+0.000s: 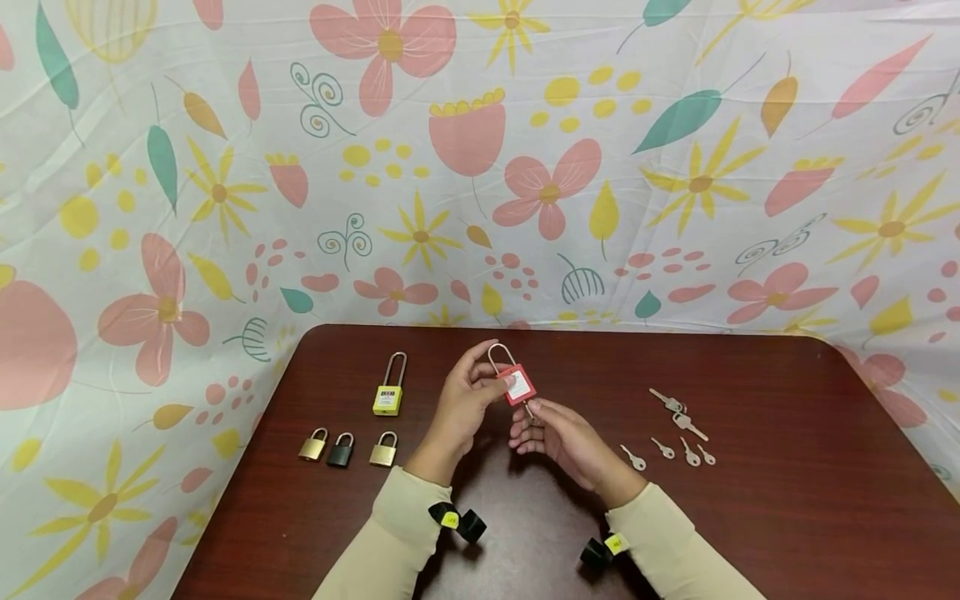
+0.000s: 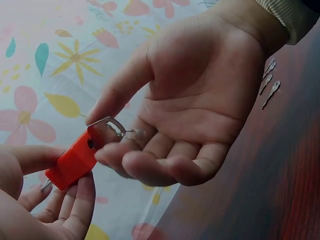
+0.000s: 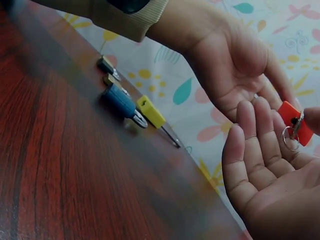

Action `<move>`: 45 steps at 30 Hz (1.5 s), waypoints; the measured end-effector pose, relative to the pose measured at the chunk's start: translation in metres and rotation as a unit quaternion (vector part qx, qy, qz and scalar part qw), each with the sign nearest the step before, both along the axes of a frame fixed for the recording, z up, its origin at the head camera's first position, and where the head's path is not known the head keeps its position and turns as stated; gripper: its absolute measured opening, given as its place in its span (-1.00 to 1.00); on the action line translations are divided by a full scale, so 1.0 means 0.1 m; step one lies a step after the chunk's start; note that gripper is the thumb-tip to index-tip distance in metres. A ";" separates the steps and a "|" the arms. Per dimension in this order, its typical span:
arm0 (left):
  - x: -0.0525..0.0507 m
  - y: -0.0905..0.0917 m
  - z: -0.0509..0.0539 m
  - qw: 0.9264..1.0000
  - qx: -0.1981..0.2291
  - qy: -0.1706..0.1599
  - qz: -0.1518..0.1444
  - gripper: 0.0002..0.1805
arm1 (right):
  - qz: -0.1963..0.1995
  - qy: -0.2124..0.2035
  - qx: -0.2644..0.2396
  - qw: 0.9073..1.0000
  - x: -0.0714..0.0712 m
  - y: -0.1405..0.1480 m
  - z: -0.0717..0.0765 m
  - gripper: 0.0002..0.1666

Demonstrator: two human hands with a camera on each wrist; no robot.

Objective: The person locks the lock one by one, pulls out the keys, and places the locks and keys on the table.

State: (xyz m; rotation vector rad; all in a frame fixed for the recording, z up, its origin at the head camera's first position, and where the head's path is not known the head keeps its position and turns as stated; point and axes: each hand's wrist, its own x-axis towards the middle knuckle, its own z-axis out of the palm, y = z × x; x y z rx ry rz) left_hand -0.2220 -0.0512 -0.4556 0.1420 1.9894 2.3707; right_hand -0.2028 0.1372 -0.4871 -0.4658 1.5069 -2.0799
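Note:
Between the thumb and fingers of my left hand [image 1: 459,407] is a red padlock [image 1: 525,392] with a white label, its long shackle pointing up and away from me. My right hand [image 1: 576,450] pinches a silver key [image 2: 106,131] by its head at the padlock's bottom end, where a dark keyhole shows. How deep the key sits cannot be told. A thin metal ring [image 3: 287,142] hangs from the key in the right wrist view. The right hand's other fingers are loosely bent below the key, palm upward.
Left on the dark wooden table [image 1: 315,533] stand a yellow long-shackle padlock [image 1: 387,400], a brass padlock [image 1: 312,445], a black padlock [image 1: 341,451] and another brass padlock [image 1: 383,450]. Several loose keys [image 1: 690,452] lie at the right. A flowered cloth [image 1: 480,208] hangs behind.

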 end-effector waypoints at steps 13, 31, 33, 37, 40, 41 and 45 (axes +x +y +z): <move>-0.01 0.01 -0.03 1.000 0.001 -0.016 0.004 -0.34 | -0.089 0.069 0.073 0.991 -0.01 -0.05 -0.05 -0.83; -0.03 0.01 -0.08 0.999 -0.026 -0.010 0.023 -0.35 | -0.108 0.166 0.089 0.976 0.03 -0.08 -0.10 -0.82; -0.03 0.01 -0.07 0.999 -0.022 -0.013 0.022 -0.34 | -0.108 0.161 0.085 0.977 0.04 -0.08 -0.09 -0.83; -0.02 0.01 -0.06 1.000 -0.015 -0.017 0.021 -0.34 | -0.114 0.157 0.080 0.978 0.04 -0.09 -0.08 -0.83; -0.02 0.00 -0.04 0.999 -0.011 -0.020 0.022 -0.34 | -0.112 0.164 0.073 0.977 0.05 -0.09 -0.08 -0.81; -0.02 0.00 -0.04 0.999 -0.009 -0.020 0.024 -0.33 | -0.108 0.168 0.069 0.977 0.05 -0.09 -0.08 -0.80; -0.02 -0.02 -0.02 0.999 -0.009 -0.020 0.029 -0.33 | -0.092 0.186 0.052 0.977 0.06 -0.09 -0.09 -0.72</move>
